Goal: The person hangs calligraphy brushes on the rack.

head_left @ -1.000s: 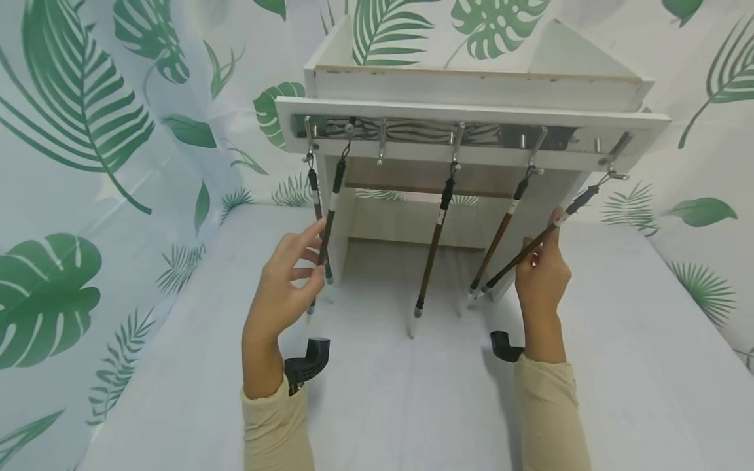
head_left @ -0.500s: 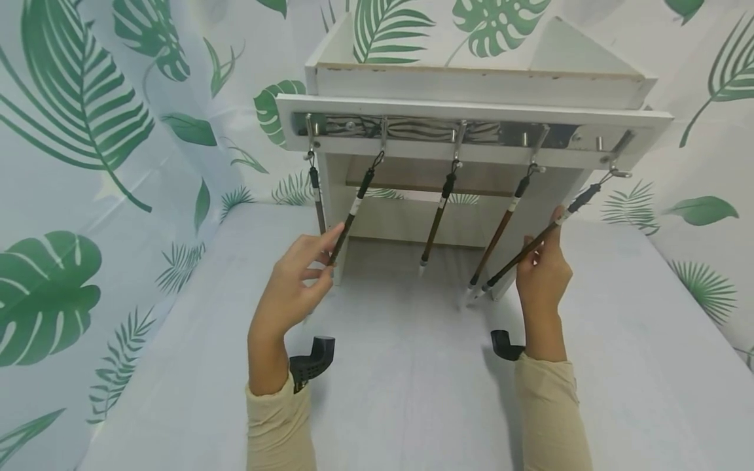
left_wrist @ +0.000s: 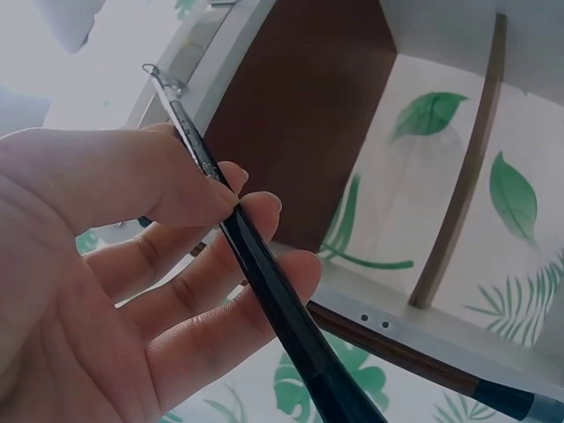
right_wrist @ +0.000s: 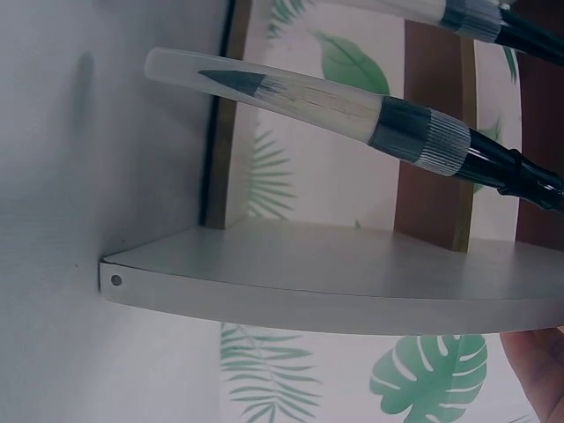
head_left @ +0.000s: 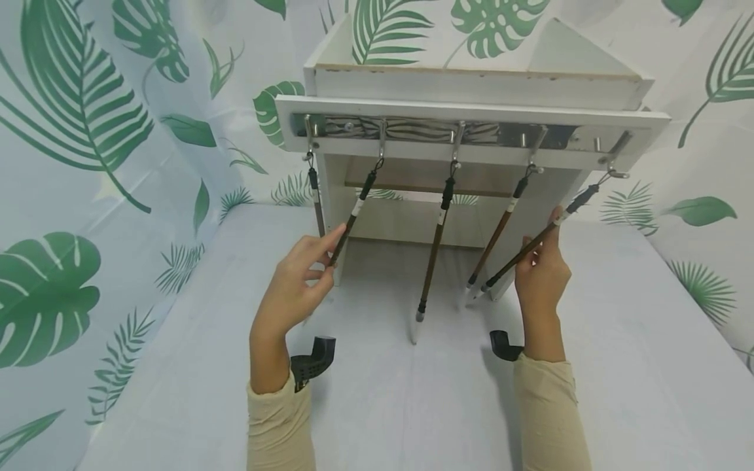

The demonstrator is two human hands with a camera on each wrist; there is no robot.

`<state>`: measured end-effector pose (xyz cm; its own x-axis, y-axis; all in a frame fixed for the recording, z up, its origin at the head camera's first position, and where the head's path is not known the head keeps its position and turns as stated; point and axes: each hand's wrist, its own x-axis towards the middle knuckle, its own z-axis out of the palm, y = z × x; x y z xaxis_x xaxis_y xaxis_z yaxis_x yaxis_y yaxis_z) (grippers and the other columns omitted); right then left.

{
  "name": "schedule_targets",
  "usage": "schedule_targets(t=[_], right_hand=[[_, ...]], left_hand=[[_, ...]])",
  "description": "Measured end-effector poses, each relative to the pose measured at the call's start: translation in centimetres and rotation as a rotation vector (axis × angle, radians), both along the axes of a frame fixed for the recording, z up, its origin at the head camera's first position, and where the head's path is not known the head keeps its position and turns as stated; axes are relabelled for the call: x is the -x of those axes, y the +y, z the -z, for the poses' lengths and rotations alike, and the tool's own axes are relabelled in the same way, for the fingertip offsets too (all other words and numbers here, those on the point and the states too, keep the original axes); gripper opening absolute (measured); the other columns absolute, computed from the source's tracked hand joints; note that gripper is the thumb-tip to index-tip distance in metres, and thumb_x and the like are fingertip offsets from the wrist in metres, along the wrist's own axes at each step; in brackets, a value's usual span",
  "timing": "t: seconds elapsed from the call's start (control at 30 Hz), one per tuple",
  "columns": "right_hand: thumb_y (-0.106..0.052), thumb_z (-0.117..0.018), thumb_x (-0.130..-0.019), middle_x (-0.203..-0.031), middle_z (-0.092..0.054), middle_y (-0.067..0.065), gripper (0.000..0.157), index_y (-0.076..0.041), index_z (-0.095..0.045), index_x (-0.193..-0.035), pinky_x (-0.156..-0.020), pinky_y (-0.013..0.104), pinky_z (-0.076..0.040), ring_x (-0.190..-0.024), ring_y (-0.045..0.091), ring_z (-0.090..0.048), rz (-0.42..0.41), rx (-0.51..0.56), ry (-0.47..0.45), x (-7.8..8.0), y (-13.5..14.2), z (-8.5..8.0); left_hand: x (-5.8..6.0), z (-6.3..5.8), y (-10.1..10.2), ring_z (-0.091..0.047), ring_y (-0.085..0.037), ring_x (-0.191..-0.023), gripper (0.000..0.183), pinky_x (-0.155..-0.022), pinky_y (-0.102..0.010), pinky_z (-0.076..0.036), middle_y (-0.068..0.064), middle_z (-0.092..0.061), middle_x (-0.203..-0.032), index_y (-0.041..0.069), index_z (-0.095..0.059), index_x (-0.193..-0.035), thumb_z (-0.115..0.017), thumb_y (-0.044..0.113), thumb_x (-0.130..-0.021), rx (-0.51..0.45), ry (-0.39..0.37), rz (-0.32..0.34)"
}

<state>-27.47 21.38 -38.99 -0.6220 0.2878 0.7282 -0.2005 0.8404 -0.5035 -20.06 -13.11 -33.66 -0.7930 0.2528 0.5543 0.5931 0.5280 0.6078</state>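
My left hand [head_left: 297, 281] pinches a dark calligraphy brush [head_left: 356, 209] between thumb and fingers. The brush slants, its cord loop at the lower end of the second hook [head_left: 382, 137]. In the left wrist view the thumb presses the brush's dark shaft [left_wrist: 273, 282] against the fingers. My right hand [head_left: 543, 278] grips the rightmost brush [head_left: 527, 248], which hangs tilted by its loop from the last hook [head_left: 618, 154]. Three other brushes hang from hooks: one far left [head_left: 315, 196], one in the middle [head_left: 437, 245], one right [head_left: 499, 235]. Clear caps cover brush tips [right_wrist: 233, 79] in the right wrist view.
The hooks stand on a white hook rail [head_left: 471, 111] fixed to a white cabinet [head_left: 471, 85]. Its side panel [right_wrist: 335, 300] shows in the right wrist view. Below lies a white table surface [head_left: 406, 405], with leaf-patterned covering [head_left: 59, 163] around it.
The left brush's loop has moved right, from beside a small stud to the second hook, with my left hand. The middle brush swings. My right hand keeps its place.
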Motion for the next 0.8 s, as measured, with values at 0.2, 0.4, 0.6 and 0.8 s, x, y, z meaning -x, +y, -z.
schedule_targets(t=[0.2,0.4,0.6,0.8], right_hand=[[-0.009,-0.047,-0.093,-0.108,-0.062,0.026,0.054,-0.017,-0.029,-0.143,-0.069,0.051,-0.054,-0.086,0.044,-0.063,0.000,0.008,-0.023,-0.01,0.09,0.04],[-0.008,-0.048,-0.093,-0.106,-0.063,0.026,0.054,-0.018,-0.030,-0.143,-0.069,0.052,-0.054,-0.086,0.044,-0.063,0.007,0.016,-0.027,-0.03,0.02,0.02],[-0.007,-0.047,-0.093,-0.108,-0.062,0.025,0.054,-0.017,-0.029,-0.143,-0.069,0.052,-0.054,-0.087,0.044,-0.063,0.005,0.018,-0.025,-0.09,0.03,0.07],[-0.007,-0.047,-0.093,-0.108,-0.062,0.025,0.053,-0.015,-0.030,-0.143,-0.068,0.051,-0.054,-0.087,0.043,-0.063,-0.010,0.005,0.003,0.03,0.13,0.17]], left_hand=[[0.18,0.12,0.00,-0.058,-0.019,-0.089,0.059,-0.071,-0.028,-0.057,-0.013,-0.053,-0.107,0.010,-0.043,-0.136,-0.050,-0.011,-0.081,-0.001,-0.005,-0.008],[0.31,0.24,0.22,-0.057,-0.018,-0.088,0.058,-0.071,-0.028,-0.057,-0.012,-0.053,-0.108,0.012,-0.044,-0.136,-0.050,-0.009,-0.082,-0.011,-0.001,-0.014],[0.34,0.27,0.48,-0.057,-0.018,-0.086,0.059,-0.070,-0.026,-0.057,-0.013,-0.053,-0.106,0.012,-0.044,-0.136,-0.050,-0.010,-0.081,0.007,0.035,-0.020],[0.23,0.21,0.61,-0.057,-0.018,-0.087,0.061,-0.070,-0.025,-0.057,-0.013,-0.053,-0.106,0.011,-0.043,-0.136,-0.051,-0.012,-0.080,0.006,0.036,-0.019]])
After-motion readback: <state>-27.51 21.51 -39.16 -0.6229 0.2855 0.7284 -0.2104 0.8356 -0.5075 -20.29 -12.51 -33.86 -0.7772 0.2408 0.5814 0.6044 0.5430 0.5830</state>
